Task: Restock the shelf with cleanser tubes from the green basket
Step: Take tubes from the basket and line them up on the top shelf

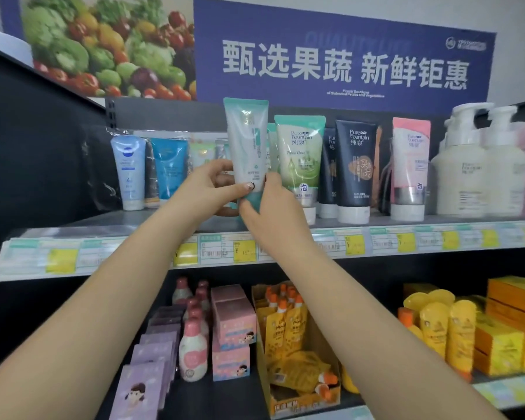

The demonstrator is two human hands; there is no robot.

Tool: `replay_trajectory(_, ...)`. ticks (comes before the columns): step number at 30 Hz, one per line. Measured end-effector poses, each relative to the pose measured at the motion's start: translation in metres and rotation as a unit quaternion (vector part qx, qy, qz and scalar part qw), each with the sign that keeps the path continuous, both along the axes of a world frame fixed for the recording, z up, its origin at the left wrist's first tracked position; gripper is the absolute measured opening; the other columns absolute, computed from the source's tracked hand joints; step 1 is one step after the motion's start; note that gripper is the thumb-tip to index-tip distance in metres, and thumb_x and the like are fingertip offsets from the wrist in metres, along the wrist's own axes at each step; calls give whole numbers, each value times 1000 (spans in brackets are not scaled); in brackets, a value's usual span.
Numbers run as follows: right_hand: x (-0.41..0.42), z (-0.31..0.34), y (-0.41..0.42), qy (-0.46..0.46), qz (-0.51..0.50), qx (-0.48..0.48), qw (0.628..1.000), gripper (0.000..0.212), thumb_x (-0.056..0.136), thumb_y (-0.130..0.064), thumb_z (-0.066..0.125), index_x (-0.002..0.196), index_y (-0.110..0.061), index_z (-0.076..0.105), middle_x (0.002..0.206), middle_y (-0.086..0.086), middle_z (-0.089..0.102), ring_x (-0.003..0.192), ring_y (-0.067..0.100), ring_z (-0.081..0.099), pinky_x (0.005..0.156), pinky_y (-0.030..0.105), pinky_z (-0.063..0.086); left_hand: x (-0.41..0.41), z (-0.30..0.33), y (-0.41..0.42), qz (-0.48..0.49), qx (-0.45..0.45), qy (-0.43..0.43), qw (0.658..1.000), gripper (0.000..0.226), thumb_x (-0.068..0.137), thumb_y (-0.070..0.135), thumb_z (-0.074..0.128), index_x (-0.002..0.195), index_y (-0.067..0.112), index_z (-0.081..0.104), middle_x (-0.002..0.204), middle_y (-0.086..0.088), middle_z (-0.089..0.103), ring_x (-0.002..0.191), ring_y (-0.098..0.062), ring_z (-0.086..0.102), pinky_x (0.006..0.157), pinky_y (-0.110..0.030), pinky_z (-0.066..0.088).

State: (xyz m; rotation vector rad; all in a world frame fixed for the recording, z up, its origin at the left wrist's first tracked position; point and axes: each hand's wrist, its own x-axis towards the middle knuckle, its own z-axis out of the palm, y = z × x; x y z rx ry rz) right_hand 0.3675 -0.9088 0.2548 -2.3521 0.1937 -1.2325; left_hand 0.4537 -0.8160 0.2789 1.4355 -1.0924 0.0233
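The right hand (272,204) hides the cap of the upright white-and-teal plastic cleanser tube (247,144); both grips clamp its lower end, left hand (214,184) pinching, above the grey metal shelf (109,225).

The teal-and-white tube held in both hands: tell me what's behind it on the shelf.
Behind the teal-and-white tube, held by the left hand and right hand, a matching teal tube's edge shows beside the green Pure Fountain tube. Everything directly behind is covered.
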Motion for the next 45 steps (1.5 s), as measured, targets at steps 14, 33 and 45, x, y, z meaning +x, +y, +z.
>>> replay_trajectory(14,4,-3,-1,4,-24,-19,1000,85,84,-22,63,148,-12,9,130,13,51,113,29,52,90,37,45,0,-4,-4,79,57,-61,993,29,84,17,65,111,19,54,101,0,61,87,-14,64,68,-31,59)
replay_trajectory(33,6,-9,-3,-23,-29,-53,998,82,87,-21,60,149,-13,8,138,12,38,120,28,43,97,35,38,3,-5,-7,75,78,-51,993,25,87,19,61,112,19,56,102,2,68,92,-13,66,67,-28,58)
replay_trajectory(45,10,-20,3,-111,-50,-65,990,73,86,-15,61,145,-6,20,142,12,32,125,26,35,102,33,31,0,-8,-7,160,-84,-45,982,22,86,7,44,105,14,54,96,-1,65,92,-18,63,72,-35,55)
